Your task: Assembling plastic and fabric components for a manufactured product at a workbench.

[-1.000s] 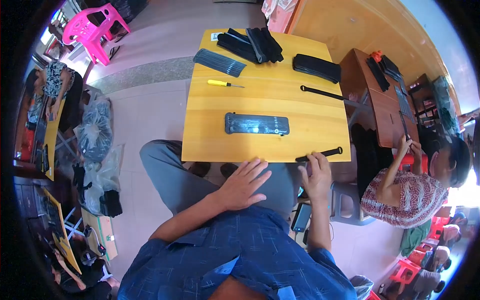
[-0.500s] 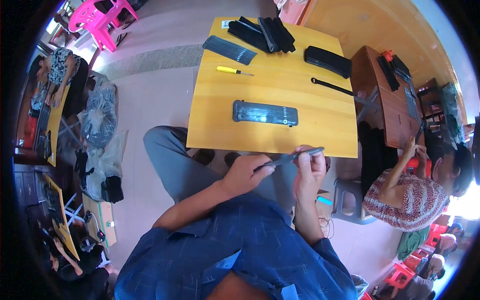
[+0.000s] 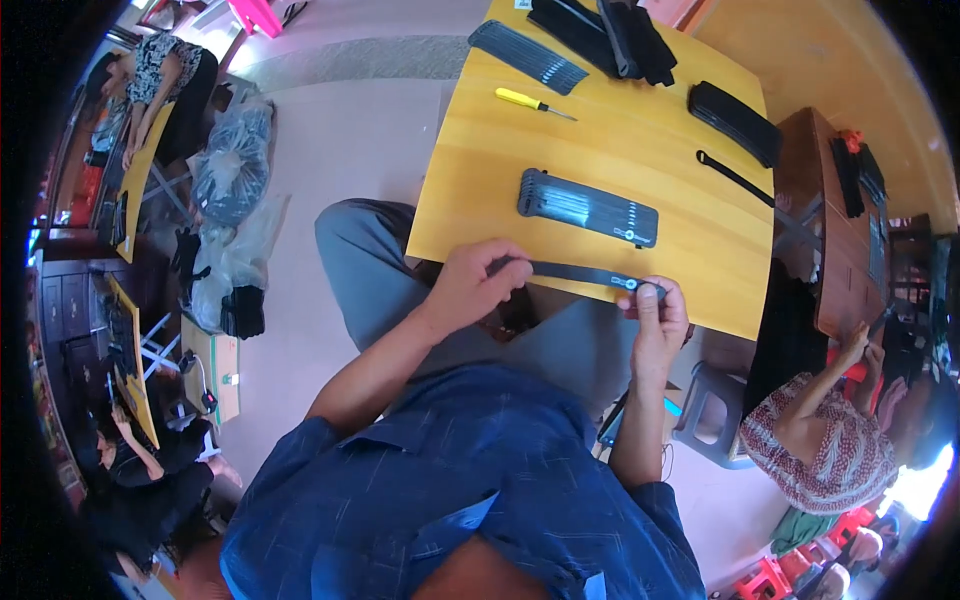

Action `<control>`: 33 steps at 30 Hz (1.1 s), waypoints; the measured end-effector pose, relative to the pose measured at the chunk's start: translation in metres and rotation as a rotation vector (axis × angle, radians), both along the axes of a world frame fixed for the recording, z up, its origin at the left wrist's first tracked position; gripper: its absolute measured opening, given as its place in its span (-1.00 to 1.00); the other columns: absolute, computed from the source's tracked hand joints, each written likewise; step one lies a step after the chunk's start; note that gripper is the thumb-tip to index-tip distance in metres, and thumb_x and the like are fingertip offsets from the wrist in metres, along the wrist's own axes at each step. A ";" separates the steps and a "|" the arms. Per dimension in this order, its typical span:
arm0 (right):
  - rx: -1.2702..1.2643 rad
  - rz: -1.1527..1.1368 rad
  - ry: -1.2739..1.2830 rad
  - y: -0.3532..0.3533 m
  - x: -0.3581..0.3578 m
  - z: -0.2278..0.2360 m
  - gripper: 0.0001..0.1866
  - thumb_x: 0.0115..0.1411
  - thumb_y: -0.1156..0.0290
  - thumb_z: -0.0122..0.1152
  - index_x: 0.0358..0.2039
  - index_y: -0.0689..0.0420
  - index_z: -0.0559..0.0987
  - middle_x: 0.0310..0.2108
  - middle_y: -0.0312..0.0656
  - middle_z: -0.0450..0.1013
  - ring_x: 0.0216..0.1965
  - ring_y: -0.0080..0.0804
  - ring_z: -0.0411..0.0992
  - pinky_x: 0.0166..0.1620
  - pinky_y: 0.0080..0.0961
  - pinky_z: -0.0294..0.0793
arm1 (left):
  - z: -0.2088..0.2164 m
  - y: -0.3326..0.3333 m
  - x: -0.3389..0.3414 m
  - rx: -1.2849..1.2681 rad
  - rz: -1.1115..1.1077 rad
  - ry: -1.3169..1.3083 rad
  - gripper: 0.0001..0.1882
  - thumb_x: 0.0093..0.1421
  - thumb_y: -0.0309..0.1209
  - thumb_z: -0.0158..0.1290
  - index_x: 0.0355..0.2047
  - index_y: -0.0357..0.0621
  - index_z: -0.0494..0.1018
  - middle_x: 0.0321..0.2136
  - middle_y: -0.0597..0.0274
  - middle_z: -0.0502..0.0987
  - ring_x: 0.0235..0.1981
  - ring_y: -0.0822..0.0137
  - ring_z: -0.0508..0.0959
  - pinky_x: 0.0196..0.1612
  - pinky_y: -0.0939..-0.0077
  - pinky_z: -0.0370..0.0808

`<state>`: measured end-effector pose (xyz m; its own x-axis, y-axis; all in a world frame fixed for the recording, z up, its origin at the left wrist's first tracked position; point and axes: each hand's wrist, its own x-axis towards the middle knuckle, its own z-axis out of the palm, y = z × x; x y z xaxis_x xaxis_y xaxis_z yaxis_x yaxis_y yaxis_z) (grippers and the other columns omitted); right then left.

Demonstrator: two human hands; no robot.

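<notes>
A flat black strap point(image 3: 580, 273) with a small white mark near its right end is stretched between my hands, just over the near edge of the yellow table point(image 3: 455, 195). My left hand point(image 3: 475, 288) pinches its left end; my right hand point(image 3: 655, 312) grips the right end between thumb and fingers. Just beyond lies a neat row of dark straps point(image 3: 580, 206), side by side. Farther back are a yellow-handled screwdriver point(image 3: 535, 103) and another row of dark straps point(image 3: 528, 57). One loose strap with a looped end point(image 3: 737, 179) lies at the right.
Black strap bundles point(image 3: 610, 40) lie at the table's far edge, a thick black stack point(image 3: 735, 122) at its right. A person in a patterned top point(image 3: 820, 440) works by a brown table point(image 3: 815, 240) on the right. Clear plastic bags point(image 3: 232, 165) and a grey stool point(image 3: 712, 410) stand on the floor.
My hands have moved apart and forward to the table edge. The strap, tilted before, is now drawn out nearly straight with its marked face showing. The whole view has shifted.
</notes>
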<state>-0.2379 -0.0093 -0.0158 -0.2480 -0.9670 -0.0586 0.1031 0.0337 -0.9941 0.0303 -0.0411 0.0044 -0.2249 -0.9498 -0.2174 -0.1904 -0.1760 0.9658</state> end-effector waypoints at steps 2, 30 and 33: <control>0.054 0.031 -0.039 -0.007 -0.005 -0.001 -0.83 0.44 0.34 0.20 -0.10 0.17 0.59 -0.39 -0.32 0.56 -0.41 -0.60 0.53 -0.31 -0.67 0.49 | -0.009 -0.007 0.006 0.026 0.019 0.054 -0.81 0.36 -0.39 0.11 -0.16 -0.27 0.59 -0.47 0.33 0.61 -0.50 0.55 0.56 -0.41 0.62 0.53; 0.187 -0.012 0.285 -0.062 -0.026 -0.011 -0.86 0.37 0.52 0.27 -0.10 0.26 0.61 -0.46 -0.44 0.43 -0.47 -0.74 0.34 -0.40 -0.76 0.30 | -0.014 -0.068 0.001 -0.016 0.089 -0.346 -0.88 0.35 -0.49 0.12 -0.33 -0.28 0.56 -0.61 0.42 0.48 -0.57 0.67 0.40 -0.52 0.66 0.33; 0.159 -0.028 0.287 -0.064 -0.027 -0.016 -0.85 0.37 0.50 0.28 -0.10 0.25 0.61 -0.48 -0.45 0.43 -0.50 -0.75 0.32 -0.43 -0.76 0.28 | -0.013 -0.071 0.000 -0.050 0.087 -0.382 -0.88 0.34 -0.48 0.13 -0.34 -0.26 0.55 -0.65 0.42 0.45 -0.61 0.66 0.35 -0.56 0.62 0.29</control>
